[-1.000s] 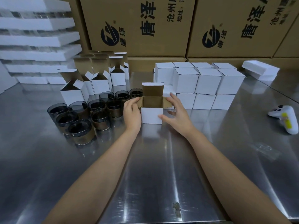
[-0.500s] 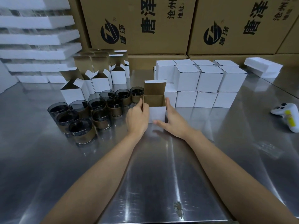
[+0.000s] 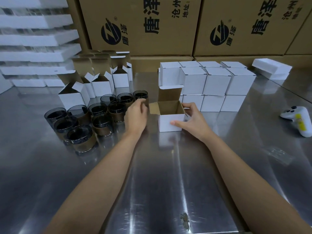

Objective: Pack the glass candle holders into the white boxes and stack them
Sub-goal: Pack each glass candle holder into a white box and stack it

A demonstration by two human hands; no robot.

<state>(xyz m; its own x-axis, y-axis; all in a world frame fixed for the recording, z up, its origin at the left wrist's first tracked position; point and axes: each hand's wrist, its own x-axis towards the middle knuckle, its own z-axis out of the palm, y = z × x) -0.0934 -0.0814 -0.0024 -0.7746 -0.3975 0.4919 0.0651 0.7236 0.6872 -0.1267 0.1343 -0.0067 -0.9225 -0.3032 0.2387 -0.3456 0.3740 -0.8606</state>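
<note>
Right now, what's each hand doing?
Left hand: fingers curled near a candle holder; grip cannot be told.
Right hand: holding the open white box.

Tabletop (image 3: 152, 183) was shiny brushed metal, boxes (image 3: 216, 81) matt white cardboard, brown inside, candle holders (image 3: 101, 122) glossy smoky glass.

The open box (image 3: 170, 123) is white outside and plain brown inside. At its nine o'clock, the candle holders (image 3: 102, 126) are smoky grey glass with brown bands. At three o'clock, the controller (image 3: 302, 123) is white with a yellow patch.
</note>
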